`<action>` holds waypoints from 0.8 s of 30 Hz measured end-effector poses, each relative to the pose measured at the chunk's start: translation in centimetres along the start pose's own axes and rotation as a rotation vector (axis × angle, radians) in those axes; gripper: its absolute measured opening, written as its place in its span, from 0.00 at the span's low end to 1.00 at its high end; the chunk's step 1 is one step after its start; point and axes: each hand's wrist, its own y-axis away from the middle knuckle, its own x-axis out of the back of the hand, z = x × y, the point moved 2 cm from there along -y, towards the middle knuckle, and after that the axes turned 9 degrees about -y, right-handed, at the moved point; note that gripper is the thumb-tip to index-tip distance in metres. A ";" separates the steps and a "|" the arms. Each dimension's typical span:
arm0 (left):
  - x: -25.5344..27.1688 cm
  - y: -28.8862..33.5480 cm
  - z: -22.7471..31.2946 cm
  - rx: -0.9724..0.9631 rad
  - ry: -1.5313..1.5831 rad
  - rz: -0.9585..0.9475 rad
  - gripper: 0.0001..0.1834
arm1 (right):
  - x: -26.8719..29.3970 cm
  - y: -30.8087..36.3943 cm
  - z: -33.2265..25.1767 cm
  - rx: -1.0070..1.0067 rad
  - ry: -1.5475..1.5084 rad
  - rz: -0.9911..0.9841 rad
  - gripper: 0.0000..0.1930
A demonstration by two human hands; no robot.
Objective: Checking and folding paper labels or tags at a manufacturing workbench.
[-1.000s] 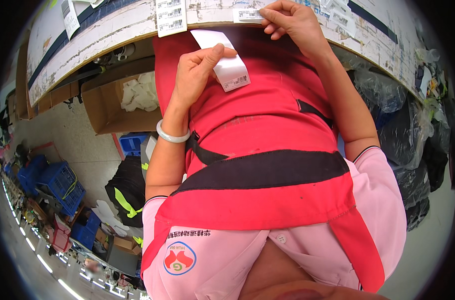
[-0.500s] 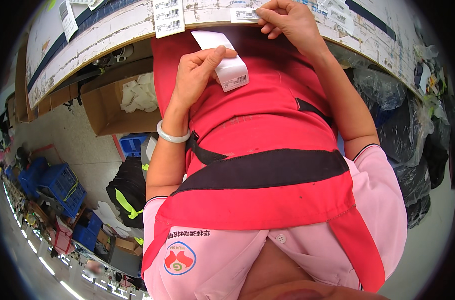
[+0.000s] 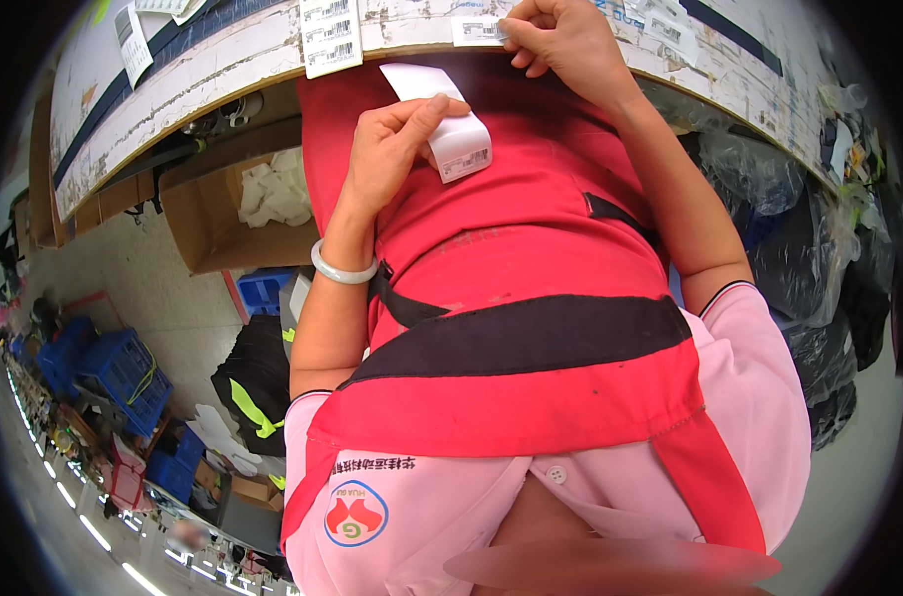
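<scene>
The left hand [image 3: 394,144] holds a curved white paper strip [image 3: 459,139] pinched between thumb and fingers, over the lap and just off the table edge. The strip's upper end is blank; its lower end bends down over the fingers and carries a small printed barcode label.

The right hand [image 3: 578,52] has its thumb and index finger drawn close together at the right end of a small white rectangular label [image 3: 476,31], which lies flat near the front edge of the table. Whether the fingertips pinch that label or only rest on it, I cannot tell. The other fingers are curled.

Left of the label, a white sheet of stacked barcode labels [image 3: 331,38] slightly overhangs the edge of the scuffed white table [image 3: 243,72]. Farther left lies a narrow white printed slip [image 3: 133,46].

A smooth white bangle [image 3: 343,266] circles the left wrist. Beneath the hands spreads a bright red cloth apron [image 3: 501,238] with a broad black band [image 3: 531,336]. Under the table, to the left, an open brown cardboard box [image 3: 198,223] holds crumpled off-white material [image 3: 276,189]. Dark bundles in clear plastic [image 3: 804,263] stand at the right, and a blue lattice-sided plastic crate [image 3: 134,370] sits farther away on the left.
</scene>
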 end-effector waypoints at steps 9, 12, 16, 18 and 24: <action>0.0 0.6 0.4 0.091 0.139 -0.037 0.16 | 5.6 2.0 2.2 0.044 -0.136 0.100 0.10; 0.0 1.1 1.0 0.108 0.101 -0.018 0.19 | 12.2 1.4 4.1 0.185 -0.126 0.259 0.12; -0.9 0.5 1.4 0.087 0.137 -0.048 0.18 | 17.2 1.4 5.4 0.146 0.142 0.443 0.13; -1.1 0.5 1.3 0.095 0.123 -0.051 0.17 | 17.4 1.5 5.4 -0.093 0.634 0.499 0.15; -1.7 0.1 1.8 0.093 0.100 -0.077 0.12 | 13.9 2.8 3.0 0.109 0.806 0.456 0.13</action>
